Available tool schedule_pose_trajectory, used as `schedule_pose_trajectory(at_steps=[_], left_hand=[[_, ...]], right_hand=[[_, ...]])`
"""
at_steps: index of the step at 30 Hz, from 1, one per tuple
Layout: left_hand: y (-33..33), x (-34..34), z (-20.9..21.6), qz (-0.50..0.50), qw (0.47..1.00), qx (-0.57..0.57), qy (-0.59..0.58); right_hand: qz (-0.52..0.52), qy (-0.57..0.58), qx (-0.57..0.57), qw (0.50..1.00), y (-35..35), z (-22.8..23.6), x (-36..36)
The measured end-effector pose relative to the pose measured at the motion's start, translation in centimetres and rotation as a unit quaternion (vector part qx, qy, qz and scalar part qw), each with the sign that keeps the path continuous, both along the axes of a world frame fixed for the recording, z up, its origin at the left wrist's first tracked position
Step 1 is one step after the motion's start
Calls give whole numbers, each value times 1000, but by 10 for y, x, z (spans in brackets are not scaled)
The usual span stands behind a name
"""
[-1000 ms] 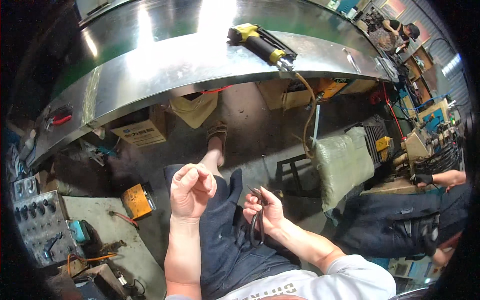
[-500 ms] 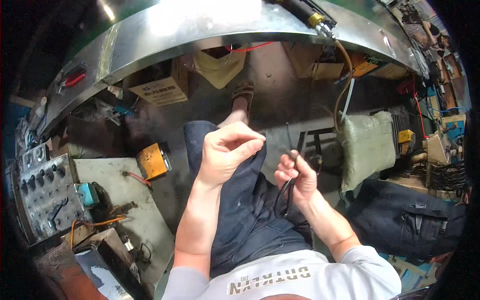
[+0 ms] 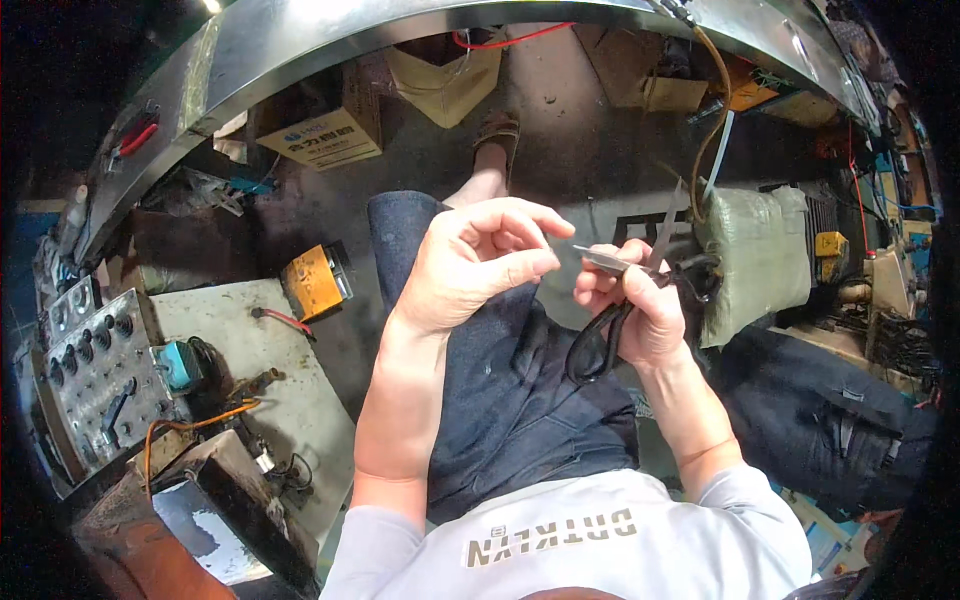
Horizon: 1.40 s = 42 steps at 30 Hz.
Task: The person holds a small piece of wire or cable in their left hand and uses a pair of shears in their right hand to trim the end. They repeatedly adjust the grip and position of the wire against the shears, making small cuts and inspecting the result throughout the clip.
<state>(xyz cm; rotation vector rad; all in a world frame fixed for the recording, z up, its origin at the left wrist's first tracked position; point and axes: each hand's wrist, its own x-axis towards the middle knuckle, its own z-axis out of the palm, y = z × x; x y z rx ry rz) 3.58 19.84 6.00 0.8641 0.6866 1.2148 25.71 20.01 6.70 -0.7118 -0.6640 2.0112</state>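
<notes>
Left hand raised, fingers curled with thumb meeting fingertips — just beside it, right hand closed in a grip, forearms bare

Scissors sit in the right hand, just right of the left hand.

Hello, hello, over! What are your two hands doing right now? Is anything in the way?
Right hand gripping black-handled scissors, blades open. Left hand empty, fingers curled, close beside the blades. Nothing between the hands. Over.
</notes>
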Motion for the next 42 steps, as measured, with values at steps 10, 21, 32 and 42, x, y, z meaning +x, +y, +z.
schedule_pose_trajectory(at_steps=[10, 21, 32, 42], left_hand=[[-4, 4, 5, -4, 999, -35, -32], [-3, 1, 0, 18, 1000, -8, -9], [2, -6, -5, 22, 994, -33, -105], [2, -3, -3, 6, 997, -49, -60]], right_hand=[[-4, -109, 183, 977, 3, 10, -18], [-21, -156, 183, 970, -5, 8, -20], [46, -49, 111, 991, 1, 7, -8], [212, -46, -82, 973, -1, 5, 2]])
